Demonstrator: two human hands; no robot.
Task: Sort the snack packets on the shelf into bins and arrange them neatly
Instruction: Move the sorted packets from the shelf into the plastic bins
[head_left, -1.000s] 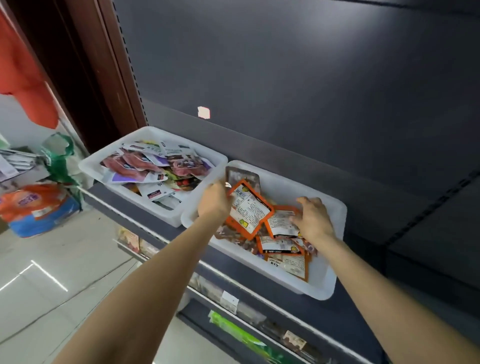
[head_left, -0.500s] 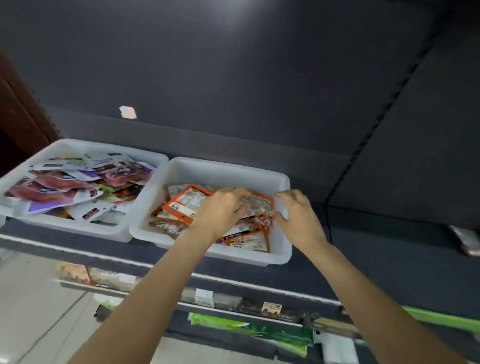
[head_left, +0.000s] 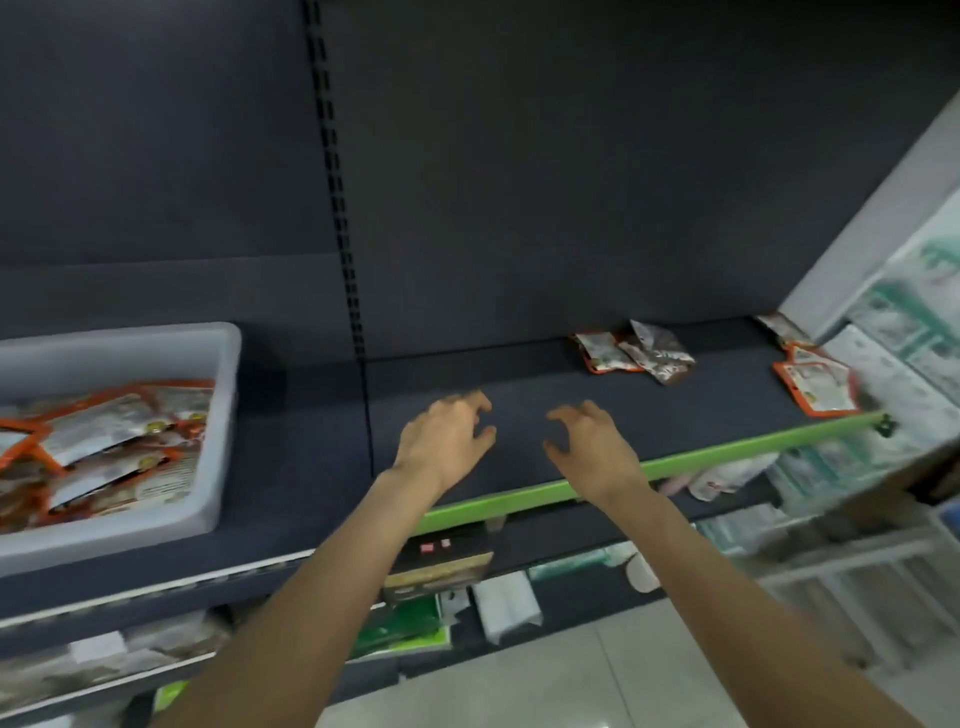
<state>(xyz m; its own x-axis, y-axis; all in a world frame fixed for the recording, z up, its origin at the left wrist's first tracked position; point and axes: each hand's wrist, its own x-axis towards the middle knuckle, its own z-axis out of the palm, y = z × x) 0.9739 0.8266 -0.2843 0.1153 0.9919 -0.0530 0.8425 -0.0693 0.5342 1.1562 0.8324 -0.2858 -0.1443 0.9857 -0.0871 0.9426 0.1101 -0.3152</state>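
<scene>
At the far left, a white bin (head_left: 208, 415) is sitting on the dark shelf (head_left: 545, 415), already loaded with orange-edged snack packets (head_left: 104, 447) that are lying loosely overlapped rather than squared up. If more packets are dropped on top without being straightened, the pile is likely to be left untidy, and some could be pushed over the low wall.

Near the middle, the left hand (head_left: 441, 441) and the right hand (head_left: 592, 452) are being held above the bare shelf, fingers spread and slightly bent, each grip open and nothing being carried.

Further right, a small heap of packets (head_left: 634, 353) is lying against the back panel, and two more packets (head_left: 810, 379) are resting at the shelf's right end, the nearer one close to the green front strip (head_left: 727, 457). That one could be knocked off the edge if it is being swept at carelessly. The heap is crumpled and overlapping, so one packet could be left behind if all are being grabbed at once.
</scene>
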